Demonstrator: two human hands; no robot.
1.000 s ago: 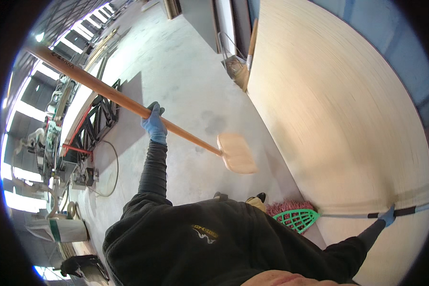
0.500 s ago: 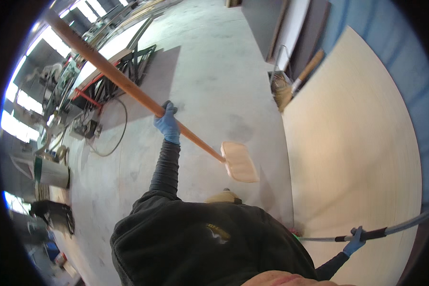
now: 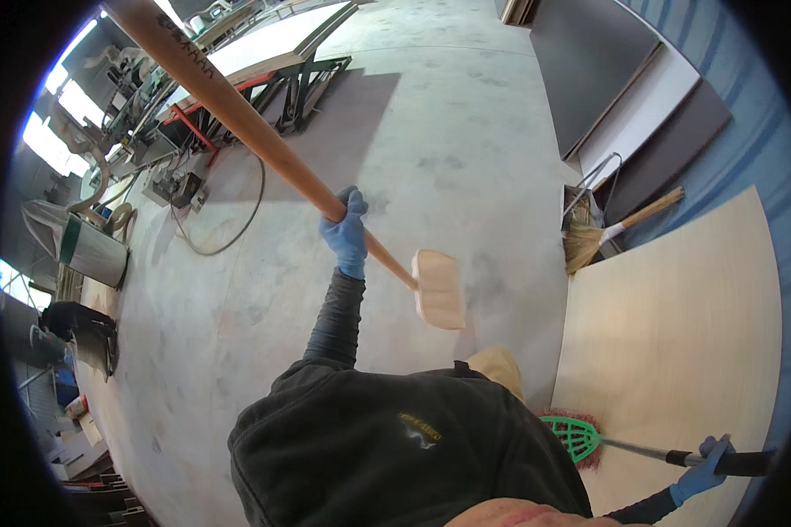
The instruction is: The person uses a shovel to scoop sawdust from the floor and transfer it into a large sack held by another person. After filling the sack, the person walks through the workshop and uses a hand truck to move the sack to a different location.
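Note:
My left hand [image 3: 347,235], in a blue glove, is closed around the thick wooden handle of a shovel [image 3: 440,290] with a broad, pale pinkish blade. The handle slants to the upper left, and the blade hangs at the lower end, over the grey floor. My right hand [image 3: 706,465], also gloved in blue, grips the grey and black pole of a broom [image 3: 575,436] with a green lattice head and red bristles. That head shows beside my dark jacket, partly hidden by it, in front of a pale wood panel [image 3: 677,351].
A straw broom [image 3: 589,241] with a wooden handle stands by the right wall, near a metal dustpan [image 3: 580,206]. Grey and white boards [image 3: 589,75] lean behind. At left are a lift table [image 3: 264,53], a hose [image 3: 237,250] and a white bin [image 3: 97,250].
My view has turned, shifting the room within the picture. My left hand with the shovel now appears farther right. The broom's green head has come into sight, and my right hand is lower and farther right.

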